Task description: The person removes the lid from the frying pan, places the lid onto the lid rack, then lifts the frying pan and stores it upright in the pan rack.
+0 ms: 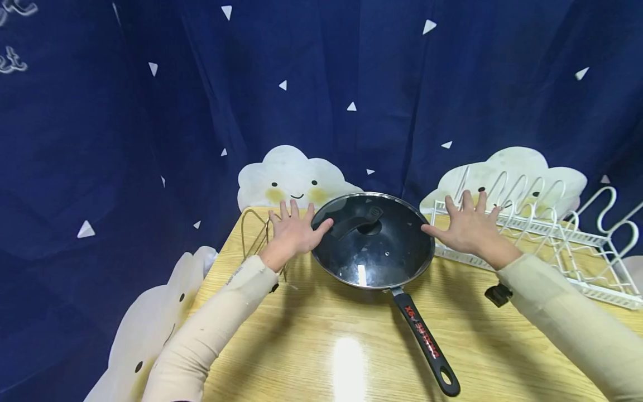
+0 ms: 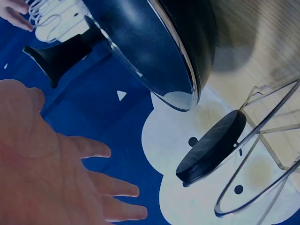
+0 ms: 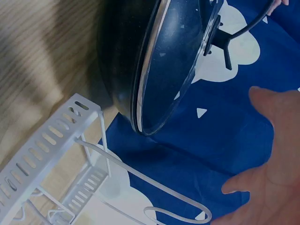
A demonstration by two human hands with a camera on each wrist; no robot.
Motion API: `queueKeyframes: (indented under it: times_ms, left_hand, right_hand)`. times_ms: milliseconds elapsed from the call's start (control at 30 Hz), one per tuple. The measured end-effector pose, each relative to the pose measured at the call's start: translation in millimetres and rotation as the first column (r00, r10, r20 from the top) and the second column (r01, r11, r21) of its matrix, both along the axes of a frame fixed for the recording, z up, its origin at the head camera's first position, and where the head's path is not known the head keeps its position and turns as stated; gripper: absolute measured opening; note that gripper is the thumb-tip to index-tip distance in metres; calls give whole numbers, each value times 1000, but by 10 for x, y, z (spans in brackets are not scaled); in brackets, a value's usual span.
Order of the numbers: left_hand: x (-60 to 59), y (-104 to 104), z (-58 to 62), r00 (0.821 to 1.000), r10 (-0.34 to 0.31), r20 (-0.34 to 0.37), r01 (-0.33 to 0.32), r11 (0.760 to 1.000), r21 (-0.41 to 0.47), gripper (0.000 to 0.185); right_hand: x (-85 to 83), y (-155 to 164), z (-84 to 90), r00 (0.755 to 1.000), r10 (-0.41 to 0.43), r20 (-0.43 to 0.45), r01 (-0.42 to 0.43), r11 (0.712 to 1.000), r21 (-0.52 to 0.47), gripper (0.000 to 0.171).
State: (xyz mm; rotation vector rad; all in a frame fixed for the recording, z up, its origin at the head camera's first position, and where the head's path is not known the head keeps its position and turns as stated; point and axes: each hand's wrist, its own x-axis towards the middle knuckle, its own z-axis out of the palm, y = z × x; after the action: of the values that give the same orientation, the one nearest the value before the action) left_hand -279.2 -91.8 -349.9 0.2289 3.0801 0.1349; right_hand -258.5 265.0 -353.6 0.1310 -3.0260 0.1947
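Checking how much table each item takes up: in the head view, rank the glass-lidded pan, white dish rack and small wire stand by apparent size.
1. Glass-lidded pan and white dish rack: look alike, unranked.
2. Small wire stand: clearly smallest, partly hidden by the left hand.

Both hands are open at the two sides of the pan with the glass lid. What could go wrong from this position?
The glass lid only rests on the wok pan; an uneven lift by the left hand and right hand might slide it off. The long handle may tip the pan. The right hand could catch the white dish rack close beside it.

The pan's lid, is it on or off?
On. The glass lid sits flat over the pan, rim to rim, handle on top. Both hands, left and right, are spread open beside it.
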Motion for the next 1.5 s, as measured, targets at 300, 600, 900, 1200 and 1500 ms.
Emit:
queueKeyframes:
  times_ms: [300,600,900,1200,1500]
  left_hand:
    - [-15,82,62,975,-133,-179,148,987,69,64]
    - [-43,199,31,972,-133,-193,169,968,187,49]
    - [-156,232,-71,991,-107,-84,130,930,343,52]
    - [-235,299,-195,986,-132,98,35,751,660,42]
    - [-248,373,-206,969,-157,193,-44,654,755,46]
  right_hand:
    - [112,-54,-4,984,108,-140,-109,994,0,84]
    - [326,-151,-83,986,159,-58,-161,986,-35,60]
    - [575,-271,-283,974,227,13,-224,968,-112,46]
    - [878,-302,-450,951,274,144,-242,948,-209,49]
    - [1149,-281,-568,826,428,366,-182,819,-545,46]
